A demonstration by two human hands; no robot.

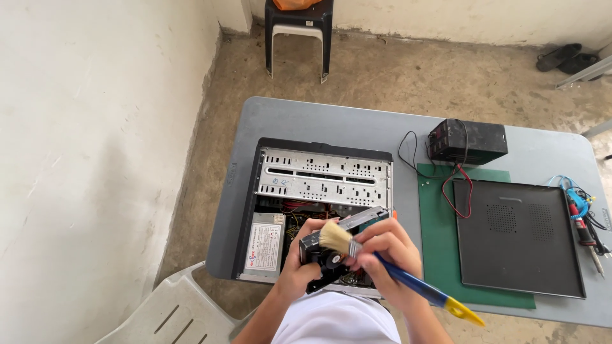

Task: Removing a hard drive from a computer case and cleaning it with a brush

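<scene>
An open computer case [319,178] lies on its side on a grey table [319,121], its metal drive cage facing up. My left hand [298,271] holds a small black fan unit [319,255] above the case's near end. My right hand [382,255] grips a paintbrush [408,280] with a blue and yellow handle. The pale bristles [335,237] rest on top of the fan unit. A power supply [264,251] with a white label sits in the case's near left corner.
A green mat [440,236] holds the case's black side panel [519,236]. A black battery box [468,140] with red and black wires sits behind it. Tools and a blue cable [583,220] lie at the right edge. A plastic chair [172,306] and stool [298,32] stand nearby.
</scene>
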